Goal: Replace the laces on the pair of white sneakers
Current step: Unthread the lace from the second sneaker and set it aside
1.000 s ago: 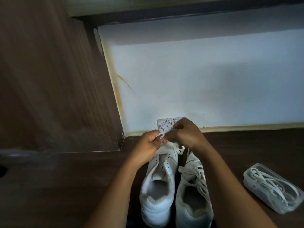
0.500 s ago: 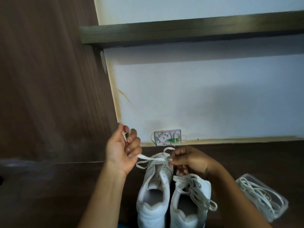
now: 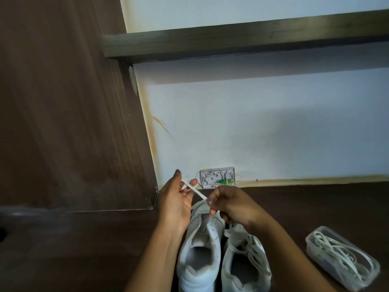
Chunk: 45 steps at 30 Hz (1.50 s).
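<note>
Head view: my left hand [image 3: 176, 199] pinches flat white lace [image 3: 196, 191] between thumb and fingertips, palm facing me. My right hand [image 3: 233, 205] pinches same lace lower down, fingers curled, just above toe of left sneaker [image 3: 200, 256]. Lace runs straight between both hands. Left sneaker's eyelets show bare; right sneaker [image 3: 246, 260] sits close beside it, laced. Both sneakers on dark floor [image 3: 84, 249], toes toward white wall [image 3: 273, 133]. Clear container [image 3: 311, 247] holding loose laces [image 3: 339, 256] lies apart to my right.

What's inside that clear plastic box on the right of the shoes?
A loose tangle of white laces fills the clear box. Anything lying under the tangle is covered, so I cannot tell.
</note>
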{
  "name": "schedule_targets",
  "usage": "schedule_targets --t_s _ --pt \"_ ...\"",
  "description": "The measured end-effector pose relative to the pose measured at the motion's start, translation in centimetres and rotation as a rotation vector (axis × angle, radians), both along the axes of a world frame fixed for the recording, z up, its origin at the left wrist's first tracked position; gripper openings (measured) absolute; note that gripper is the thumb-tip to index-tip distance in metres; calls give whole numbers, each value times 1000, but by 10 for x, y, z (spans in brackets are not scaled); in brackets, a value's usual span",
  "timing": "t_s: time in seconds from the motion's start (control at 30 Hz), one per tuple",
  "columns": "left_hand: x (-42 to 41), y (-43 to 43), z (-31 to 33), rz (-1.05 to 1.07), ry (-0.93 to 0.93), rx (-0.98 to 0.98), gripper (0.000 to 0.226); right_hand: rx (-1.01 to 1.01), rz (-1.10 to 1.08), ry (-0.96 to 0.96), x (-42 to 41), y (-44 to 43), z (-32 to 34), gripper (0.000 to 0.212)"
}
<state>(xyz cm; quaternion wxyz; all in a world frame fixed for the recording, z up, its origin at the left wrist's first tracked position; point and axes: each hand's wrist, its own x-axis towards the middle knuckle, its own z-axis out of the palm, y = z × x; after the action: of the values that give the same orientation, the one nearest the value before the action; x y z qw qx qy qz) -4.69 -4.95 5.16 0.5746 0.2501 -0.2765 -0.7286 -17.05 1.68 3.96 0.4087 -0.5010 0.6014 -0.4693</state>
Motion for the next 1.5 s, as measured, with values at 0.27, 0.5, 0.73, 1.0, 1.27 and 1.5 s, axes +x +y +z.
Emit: schedule_targets --t_s 0.27,0.5,0.73,1.0,1.27,1.5 --pt "11 -5 2 -39 9 98 35 130 85 48 8 0 -2 18" --pt "3 11 -10 -92 -1048 -543 54 -266 -81 -591 -2 -3 18 21" --pt "6 -12 -7 -21 152 126 38 129 69 53 14 -3 -6 14" --pt "15 -10 -9 -8 -721 -365 36 5 2 -155 -1 -7 2 19" --pt "-1 -1 -4 -40 -173 -6 31 43 -24 -73 6 -6 3 12" --pt "15 -9 -2 -205 82 31 44 91 107 -102 13 -9 4 13"
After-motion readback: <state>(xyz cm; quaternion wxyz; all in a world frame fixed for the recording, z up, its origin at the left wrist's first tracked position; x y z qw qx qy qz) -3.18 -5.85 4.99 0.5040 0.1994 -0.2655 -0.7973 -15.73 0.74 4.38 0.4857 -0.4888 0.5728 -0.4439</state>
